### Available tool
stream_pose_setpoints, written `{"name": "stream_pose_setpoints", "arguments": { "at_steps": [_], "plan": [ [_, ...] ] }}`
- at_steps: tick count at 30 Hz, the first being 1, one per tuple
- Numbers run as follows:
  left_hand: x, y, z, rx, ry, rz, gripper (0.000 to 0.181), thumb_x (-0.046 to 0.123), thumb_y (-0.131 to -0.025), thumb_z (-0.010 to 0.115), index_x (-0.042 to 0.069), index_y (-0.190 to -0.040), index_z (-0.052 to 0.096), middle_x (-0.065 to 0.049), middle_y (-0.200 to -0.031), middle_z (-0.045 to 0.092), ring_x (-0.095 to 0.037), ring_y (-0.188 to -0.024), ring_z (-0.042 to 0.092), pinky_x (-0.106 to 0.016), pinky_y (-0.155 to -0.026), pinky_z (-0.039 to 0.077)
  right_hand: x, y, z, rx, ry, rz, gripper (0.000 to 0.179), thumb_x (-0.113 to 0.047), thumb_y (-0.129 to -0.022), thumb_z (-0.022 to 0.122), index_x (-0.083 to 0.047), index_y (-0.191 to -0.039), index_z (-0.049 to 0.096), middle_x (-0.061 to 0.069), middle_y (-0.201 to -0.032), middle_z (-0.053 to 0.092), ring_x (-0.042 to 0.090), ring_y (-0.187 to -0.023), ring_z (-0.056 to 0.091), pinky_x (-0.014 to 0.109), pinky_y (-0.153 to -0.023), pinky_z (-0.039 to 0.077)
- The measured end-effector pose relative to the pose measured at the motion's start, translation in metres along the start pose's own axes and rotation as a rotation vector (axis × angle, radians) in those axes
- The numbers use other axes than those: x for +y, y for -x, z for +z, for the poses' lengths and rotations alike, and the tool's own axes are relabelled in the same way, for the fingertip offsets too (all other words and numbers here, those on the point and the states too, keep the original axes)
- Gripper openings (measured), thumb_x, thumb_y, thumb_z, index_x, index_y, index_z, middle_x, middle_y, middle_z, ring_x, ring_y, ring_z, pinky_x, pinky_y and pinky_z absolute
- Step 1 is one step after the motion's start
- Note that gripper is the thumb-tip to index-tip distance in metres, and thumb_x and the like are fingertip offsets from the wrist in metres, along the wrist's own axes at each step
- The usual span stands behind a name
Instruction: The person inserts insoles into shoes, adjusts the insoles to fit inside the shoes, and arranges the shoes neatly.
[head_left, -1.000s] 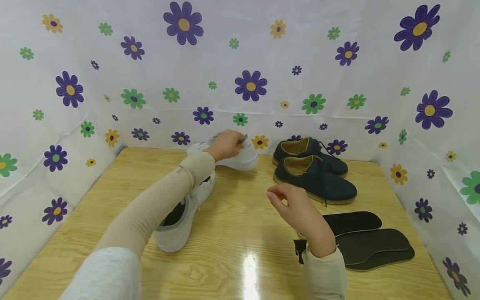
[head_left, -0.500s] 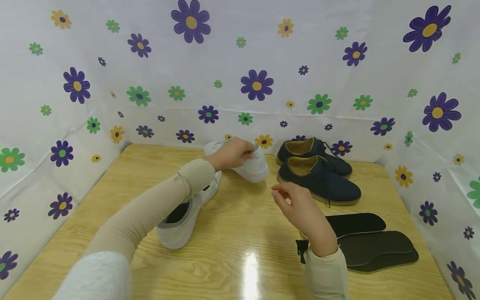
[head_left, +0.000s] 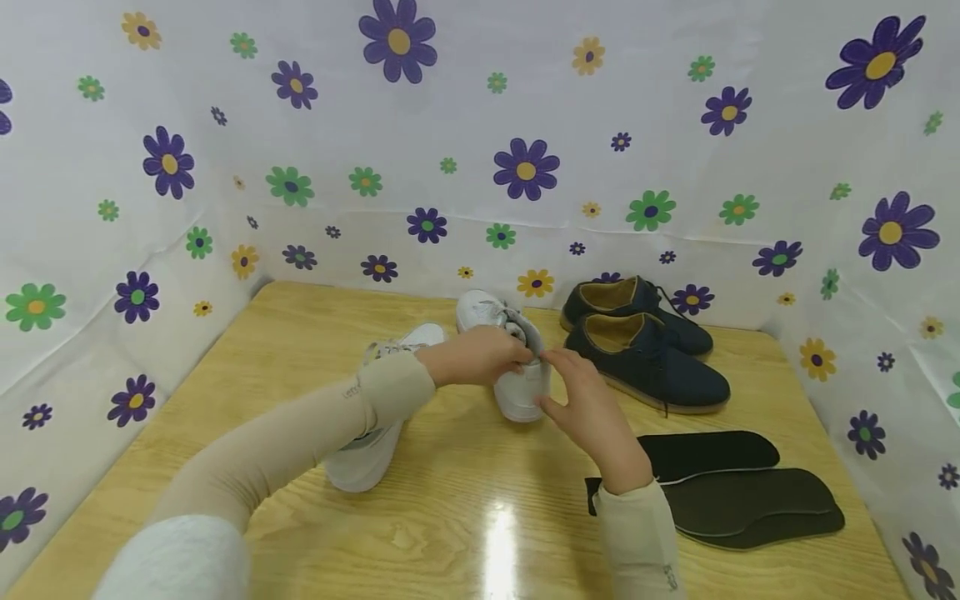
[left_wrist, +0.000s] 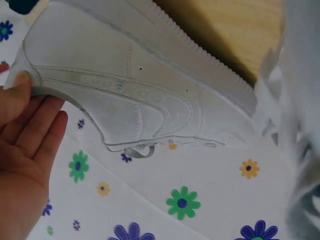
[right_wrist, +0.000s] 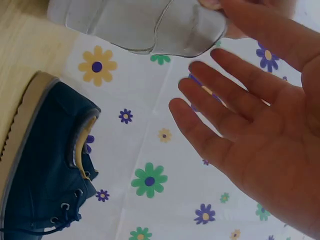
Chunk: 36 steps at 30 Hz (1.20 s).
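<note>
My left hand [head_left: 480, 357] pinches a white sneaker [head_left: 521, 393] by the heel collar, thumb outside and fingers inside, as the left wrist view shows. The sneaker's heel faces me and its toe points to the back wall. Beside that heel, my right hand [head_left: 600, 417] is spread, its fingertips at or very near the collar; contact is unclear. In the right wrist view its fingers [right_wrist: 200, 125] are extended, with the sneaker's heel [right_wrist: 195, 25] just beyond them. A second white sneaker [head_left: 363, 463] stands to the left, partly covered by my left forearm.
Two navy lace-up shoes [head_left: 660, 375] stand side by side at the back right. In front of them lie dark insoles [head_left: 757, 504], partly behind my right wrist. Flower-printed cloth [head_left: 420, 125] encloses the wooden table [head_left: 420, 533] at the back and sides.
The held sneaker has come from the back of the table toward me and to the right, its heel turning my way. My right hand's fingers have spread and met the heel area.
</note>
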<state>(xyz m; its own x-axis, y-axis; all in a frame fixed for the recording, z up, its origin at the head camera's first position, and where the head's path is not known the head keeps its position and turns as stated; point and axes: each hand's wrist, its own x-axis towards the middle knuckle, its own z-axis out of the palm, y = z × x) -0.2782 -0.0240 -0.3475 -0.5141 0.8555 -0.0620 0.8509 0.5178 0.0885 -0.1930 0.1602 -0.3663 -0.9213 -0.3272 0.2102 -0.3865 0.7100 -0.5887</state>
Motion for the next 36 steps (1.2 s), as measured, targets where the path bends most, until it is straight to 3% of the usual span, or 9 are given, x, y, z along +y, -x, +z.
{"name": "stream_pose_setpoints", "arguments": {
  "at_steps": [3, 10, 13, 17, 20, 23, 28, 31, 36],
  "plan": [
    [0.014, 0.01, 0.002, -0.036, -0.018, 0.01, 0.016, 0.016, -0.092, 0.064, 0.008, -0.106, 0.068, -0.001, -0.097, 0.07, -0.016, -0.088, 0.067, -0.028, -0.074, 0.053, 0.0, -0.002, 0.006, -0.055, -0.001, -0.008, 0.048, -0.006, -0.083, 0.074, 0.003, -0.126, 0.056, 0.018, -0.127, 0.056, 0.036, -0.121, 0.051, 0.048, -0.099, 0.041],
    [0.036, 0.027, 0.009, -0.044, -0.047, 0.009, 0.008, 0.011, -0.089, 0.066, 0.01, -0.097, 0.068, 0.001, -0.087, 0.067, -0.015, -0.08, 0.066, -0.026, -0.068, 0.052, -0.003, -0.004, 0.013, -0.162, 0.0, -0.002, 0.031, -0.007, -0.079, 0.078, 0.001, -0.107, 0.066, 0.011, -0.105, 0.066, 0.027, -0.099, 0.061, 0.043, -0.087, 0.048],
    [0.041, 0.037, 0.015, -0.045, -0.045, -0.034, 0.012, 0.005, -0.088, 0.067, 0.011, -0.099, 0.066, 0.0, -0.089, 0.067, -0.016, -0.08, 0.065, -0.024, -0.064, 0.051, -0.004, -0.004, 0.018, -0.205, -0.007, -0.027, 0.028, -0.007, -0.077, 0.079, -0.001, -0.102, 0.067, 0.008, -0.1, 0.067, 0.023, -0.092, 0.061, 0.039, -0.081, 0.049],
    [0.046, 0.055, 0.021, 0.042, 0.0, -0.142, 0.015, 0.005, -0.09, 0.064, 0.009, -0.105, 0.064, -0.003, -0.093, 0.065, -0.018, -0.08, 0.064, -0.027, -0.064, 0.05, -0.009, -0.005, 0.026, -0.226, -0.001, -0.045, 0.025, -0.006, -0.076, 0.079, -0.001, -0.097, 0.067, 0.006, -0.093, 0.066, 0.02, -0.084, 0.06, 0.034, -0.075, 0.049],
    [0.044, 0.082, 0.017, 0.15, 0.04, -0.246, 0.022, 0.01, -0.089, 0.068, 0.005, -0.108, 0.06, -0.006, -0.097, 0.064, -0.021, -0.084, 0.063, -0.031, -0.07, 0.051, -0.015, -0.006, 0.03, -0.227, 0.018, -0.024, 0.024, -0.005, -0.075, 0.08, -0.002, -0.093, 0.066, 0.004, -0.088, 0.064, 0.019, -0.08, 0.058, 0.033, -0.072, 0.048],
    [0.04, 0.121, 0.013, 0.206, 0.082, -0.364, 0.03, 0.01, -0.082, 0.075, 0.005, -0.104, 0.056, -0.007, -0.095, 0.061, -0.022, -0.082, 0.061, -0.033, -0.071, 0.051, -0.02, -0.006, 0.032, -0.232, 0.032, -0.012, 0.023, -0.005, -0.075, 0.08, -0.002, -0.092, 0.066, 0.003, -0.086, 0.062, 0.018, -0.078, 0.056, 0.033, -0.072, 0.047],
    [0.035, 0.183, 0.021, 0.139, 0.117, -0.527, 0.039, 0.015, -0.074, 0.083, 0.004, -0.098, 0.054, -0.006, -0.09, 0.058, -0.019, -0.075, 0.055, -0.035, -0.065, 0.048, -0.024, -0.006, 0.038, -0.216, 0.061, -0.041, 0.024, -0.008, -0.075, 0.08, -0.002, -0.093, 0.065, 0.004, -0.088, 0.063, 0.017, -0.079, 0.057, 0.034, -0.073, 0.048],
    [0.036, 0.203, 0.033, 0.131, 0.081, -0.531, 0.044, 0.014, -0.068, 0.087, 0.004, -0.095, 0.054, -0.005, -0.085, 0.056, -0.021, -0.074, 0.055, -0.039, -0.067, 0.047, -0.026, -0.006, 0.042, -0.194, 0.068, -0.06, 0.025, -0.008, -0.075, 0.08, -0.001, -0.093, 0.064, 0.005, -0.089, 0.062, 0.018, -0.079, 0.057, 0.035, -0.072, 0.048],
    [0.036, 0.213, 0.048, 0.197, 0.022, -0.464, 0.039, -0.002, -0.065, 0.079, 0.007, -0.087, 0.048, -0.001, -0.078, 0.045, -0.019, -0.068, 0.045, -0.039, -0.064, 0.041, -0.029, -0.004, 0.05, -0.14, 0.056, -0.083, 0.025, -0.008, -0.076, 0.079, -0.002, -0.092, 0.062, 0.005, -0.088, 0.06, 0.02, -0.079, 0.059, 0.034, -0.07, 0.049]
  ]
}}
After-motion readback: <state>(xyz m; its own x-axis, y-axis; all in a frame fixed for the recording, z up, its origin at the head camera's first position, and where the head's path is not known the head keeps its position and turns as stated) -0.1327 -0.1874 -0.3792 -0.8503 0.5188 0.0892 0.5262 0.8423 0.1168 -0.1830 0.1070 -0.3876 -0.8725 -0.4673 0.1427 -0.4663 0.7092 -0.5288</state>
